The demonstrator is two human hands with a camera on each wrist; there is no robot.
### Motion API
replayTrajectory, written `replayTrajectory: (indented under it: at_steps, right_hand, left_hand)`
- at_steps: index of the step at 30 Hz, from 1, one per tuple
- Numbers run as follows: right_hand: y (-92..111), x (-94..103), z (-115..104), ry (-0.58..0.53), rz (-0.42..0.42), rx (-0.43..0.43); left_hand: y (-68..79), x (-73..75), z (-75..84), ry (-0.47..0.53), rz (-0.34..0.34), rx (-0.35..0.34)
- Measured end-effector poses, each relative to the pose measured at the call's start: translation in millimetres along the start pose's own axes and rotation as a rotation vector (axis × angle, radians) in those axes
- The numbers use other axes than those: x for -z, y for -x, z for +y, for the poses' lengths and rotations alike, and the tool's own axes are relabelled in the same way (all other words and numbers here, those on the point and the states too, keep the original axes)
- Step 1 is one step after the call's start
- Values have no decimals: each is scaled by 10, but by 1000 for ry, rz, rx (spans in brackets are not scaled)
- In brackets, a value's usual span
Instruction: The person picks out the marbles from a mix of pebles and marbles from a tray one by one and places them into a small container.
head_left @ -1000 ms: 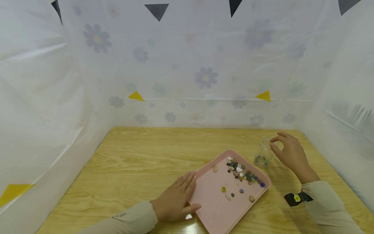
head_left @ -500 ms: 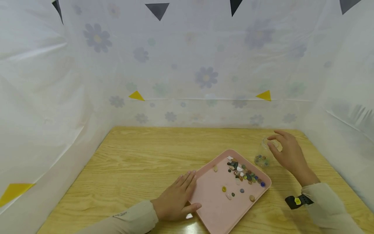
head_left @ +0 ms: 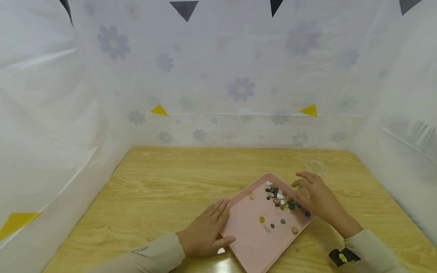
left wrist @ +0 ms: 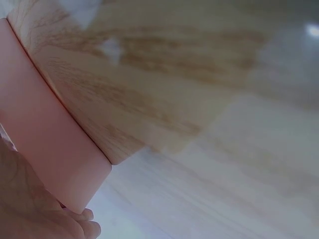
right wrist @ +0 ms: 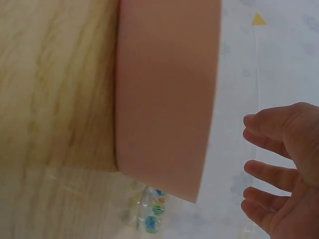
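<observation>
A pink tray lies at an angle on the wooden table, with several small polished stones gathered toward its far right side. My left hand rests on the tray's left edge, fingers straight and thumb reaching over the rim; the left wrist view shows it against the tray's outer wall. Over the tray's right corner hovers my right hand, its fingers loosely bent and spread. Nothing shows between those fingers in the right wrist view. Behind that hand stands a clear jar with colored beads inside, partly hidden.
A few stones lie apart on the tray, among them a yellow one and a tan one. White sheeting with flower prints walls the table at the back and both sides.
My right hand has moved from beside the jar's mouth down and left to the tray's right corner. The left hand and the tray have stayed where they were.
</observation>
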State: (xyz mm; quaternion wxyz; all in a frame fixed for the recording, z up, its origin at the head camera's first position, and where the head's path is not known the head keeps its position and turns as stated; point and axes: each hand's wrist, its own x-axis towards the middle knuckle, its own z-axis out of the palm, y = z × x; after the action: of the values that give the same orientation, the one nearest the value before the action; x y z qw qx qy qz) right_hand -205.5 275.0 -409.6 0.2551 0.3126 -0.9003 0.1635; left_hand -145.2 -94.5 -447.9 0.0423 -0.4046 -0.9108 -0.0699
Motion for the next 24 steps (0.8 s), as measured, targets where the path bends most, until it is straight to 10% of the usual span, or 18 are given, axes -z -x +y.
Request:
replayTrajectory:
  at_steps: [11, 24]
  right_hand:
    - [103, -252, 37, 90, -202, -103]
    - [76, -301, -3, 160, -236, -110]
  left_hand:
    - [-7, 8, 9, 13, -8, 5]
    - [-9, 17, 19, 7, -8, 3]
